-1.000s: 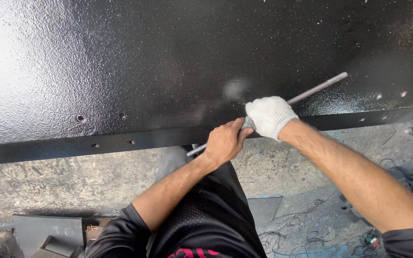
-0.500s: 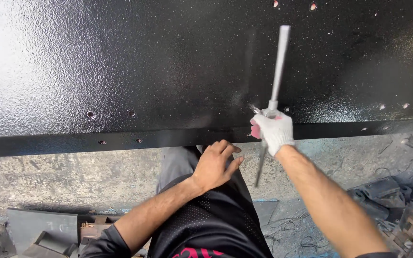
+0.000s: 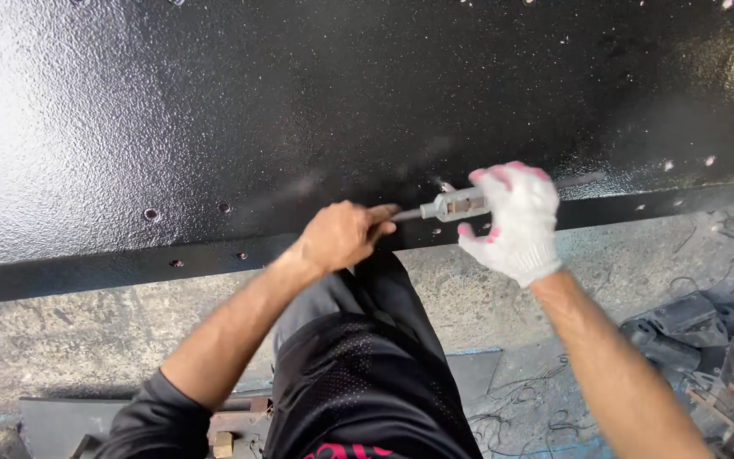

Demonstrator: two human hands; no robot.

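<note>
A large black textured metal panel fills the upper view, with a folded lower edge and small bolt holes. My bare left hand is closed around one end of a silver T-handle tool at the panel's lower edge. My right hand, in a white glove with pink fingertips, grips the tool's bar just to the right. The tool lies roughly level across the edge. Its tip is hidden by my hands.
Rough concrete floor lies below the panel. Dark metal parts and scraps sit at the lower right with loose wires. A grey metal plate lies at the lower left. My legs in black shorts are in the middle.
The tool's bar swung from upright to roughly level. My left hand rose from my lap to grip the tool, and my right hand shifted along the bar.
</note>
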